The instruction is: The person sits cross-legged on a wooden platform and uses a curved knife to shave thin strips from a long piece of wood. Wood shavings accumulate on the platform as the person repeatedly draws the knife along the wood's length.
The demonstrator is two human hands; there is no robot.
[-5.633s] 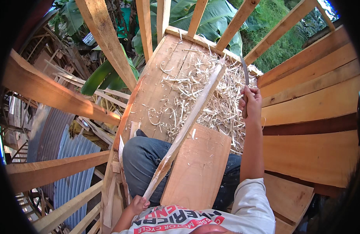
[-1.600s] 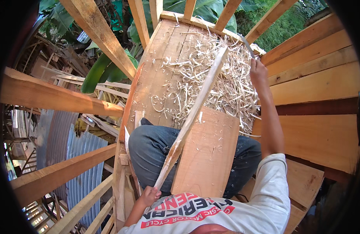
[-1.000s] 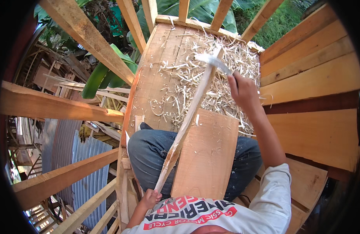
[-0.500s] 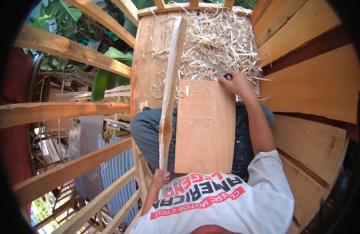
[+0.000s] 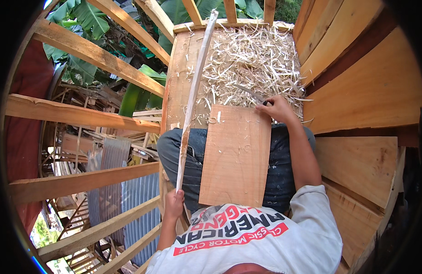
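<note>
My left hand [image 5: 175, 204] is closed round the near end of a long, narrow wooden strip [image 5: 194, 89], pale with a brown patch partway along. The strip slants up and away over my left knee, its far end near the bench's far edge. In my right hand [image 5: 278, 109] is a knife [image 5: 247, 92] with a dark handle and a curved blade pointing left over the shavings. That hand is by the far right corner of a flat wooden board [image 5: 236, 157] lying across my lap. A few curls of wood lie on the board.
A thick heap of wood shavings [image 5: 252, 59] covers much of the plank platform [image 5: 179, 75] ahead. Wooden rails [image 5: 83, 114] run along the left, with corrugated metal sheets [image 5: 140, 192] and stacked scrap wood below. Wide wooden planks [image 5: 366, 91] wall the right side. Banana leaves [image 5: 83, 23] hang beyond.
The wooden strip has turned, now showing a narrower side, and its near end with my left hand has shifted left. The right hand with the knife stays near the board's corner. The view has shifted slightly.
</note>
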